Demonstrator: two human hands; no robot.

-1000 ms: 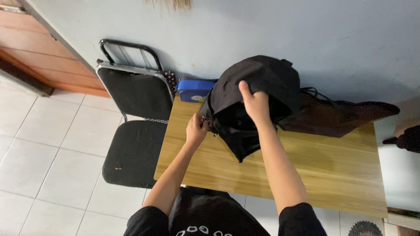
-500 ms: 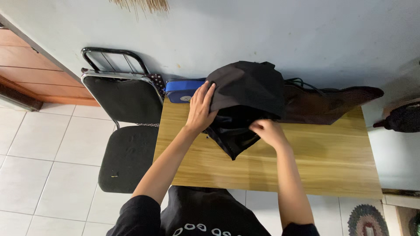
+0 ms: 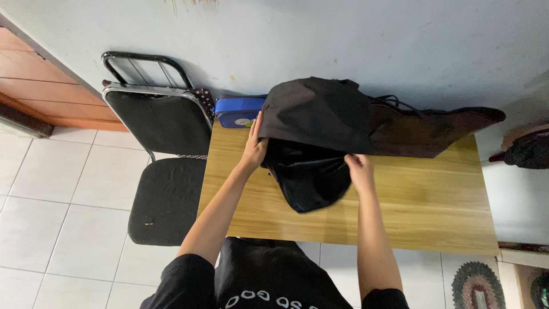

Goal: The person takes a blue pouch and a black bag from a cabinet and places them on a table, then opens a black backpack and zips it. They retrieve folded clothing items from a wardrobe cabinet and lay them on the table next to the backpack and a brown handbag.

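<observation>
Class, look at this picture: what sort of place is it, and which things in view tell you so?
Probably a room in a home: a small wooden table against a painted wall, a black folding chair on a white tiled floor, and a woven rug.

A black padded chair [image 3: 166, 166] stands left of the grip beside the wooden table [image 3: 412, 212], a blue pouch [image 3: 237, 113] just above-left, a round rug [image 3: 477, 286] far lower right.
</observation>
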